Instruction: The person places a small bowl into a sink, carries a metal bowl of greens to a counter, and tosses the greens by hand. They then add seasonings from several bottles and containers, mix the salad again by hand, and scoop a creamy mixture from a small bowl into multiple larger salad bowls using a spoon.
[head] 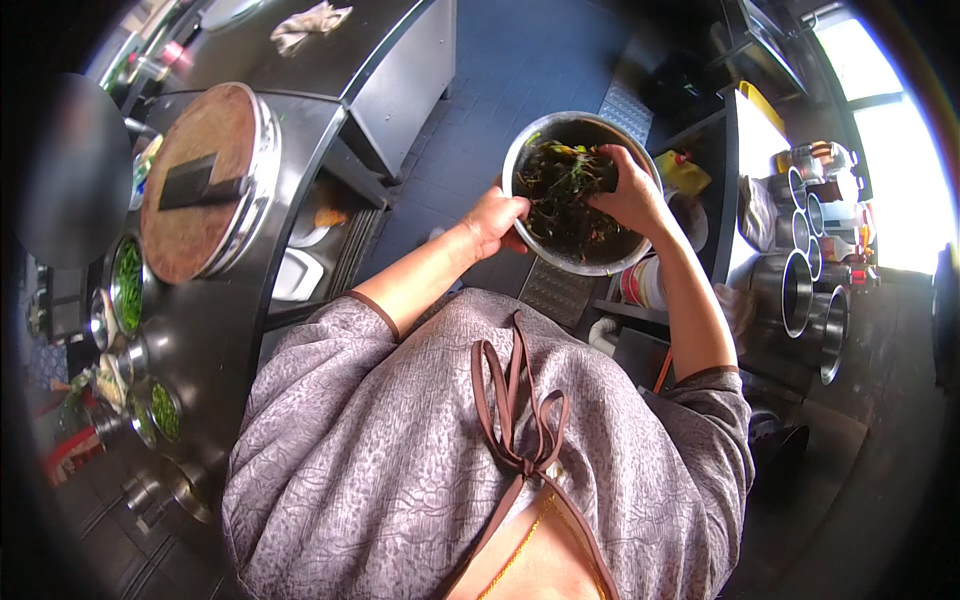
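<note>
A round metal bowl (517,135) is held up in front of my body, over the kitchen floor. My left hand (499,221) grips its rim on the left, the thumb over the edge and the fingers beneath. Inside lies a wet-looking tangle of dark leafy greens (574,180) with some yellowish leaves. My right hand (634,191) reaches over the right rim, its fingers and thumb around part of this clump. The fingertips are partly hidden among the leaves, and the bottom of the bowl is covered.
To the left, a steel counter (225,322) carries a thick round chopping board (187,240) with a cleaver (187,184) on it. Chopped greens (129,285) fill a nearby container. Several metal pots (784,292) line the right side, and a drain grate (559,292) lies below.
</note>
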{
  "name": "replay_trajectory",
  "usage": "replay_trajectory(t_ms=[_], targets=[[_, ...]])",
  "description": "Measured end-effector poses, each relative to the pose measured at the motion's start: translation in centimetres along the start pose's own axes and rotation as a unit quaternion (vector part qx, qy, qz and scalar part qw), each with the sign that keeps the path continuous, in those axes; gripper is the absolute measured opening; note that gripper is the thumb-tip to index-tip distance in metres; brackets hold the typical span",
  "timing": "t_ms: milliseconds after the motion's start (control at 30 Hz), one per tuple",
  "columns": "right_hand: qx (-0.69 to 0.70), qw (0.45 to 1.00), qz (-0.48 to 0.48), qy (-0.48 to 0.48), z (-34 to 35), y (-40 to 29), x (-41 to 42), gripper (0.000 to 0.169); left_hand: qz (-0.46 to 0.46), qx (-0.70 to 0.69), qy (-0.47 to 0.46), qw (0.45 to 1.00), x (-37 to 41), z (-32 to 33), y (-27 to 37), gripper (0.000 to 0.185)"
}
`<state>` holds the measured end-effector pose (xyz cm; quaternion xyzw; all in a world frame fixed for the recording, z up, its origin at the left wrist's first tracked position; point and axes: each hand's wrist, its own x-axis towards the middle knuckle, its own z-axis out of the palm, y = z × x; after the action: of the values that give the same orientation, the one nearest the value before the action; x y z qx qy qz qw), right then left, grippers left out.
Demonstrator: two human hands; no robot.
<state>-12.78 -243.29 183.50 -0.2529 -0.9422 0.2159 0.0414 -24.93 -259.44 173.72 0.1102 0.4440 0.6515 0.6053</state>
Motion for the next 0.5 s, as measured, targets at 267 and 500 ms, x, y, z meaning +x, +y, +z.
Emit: replay_trajectory(t_ms=[267, 500], targets=[[-0.01, 1.0, 0.016, -0.025, -3.3, -3.5, -0.6, 0.037, 0.001, 0.006, -0.012, 1.0, 0.8, -1.7, -1.0, 0.057], [0.068, 0.997, -0.02, 0.036, -6.0, -3.5, -2.2, 0.031, 0.025, 0.035, 0.027, 0.999, 0.3, -0.9, -1.4, 0.042]])
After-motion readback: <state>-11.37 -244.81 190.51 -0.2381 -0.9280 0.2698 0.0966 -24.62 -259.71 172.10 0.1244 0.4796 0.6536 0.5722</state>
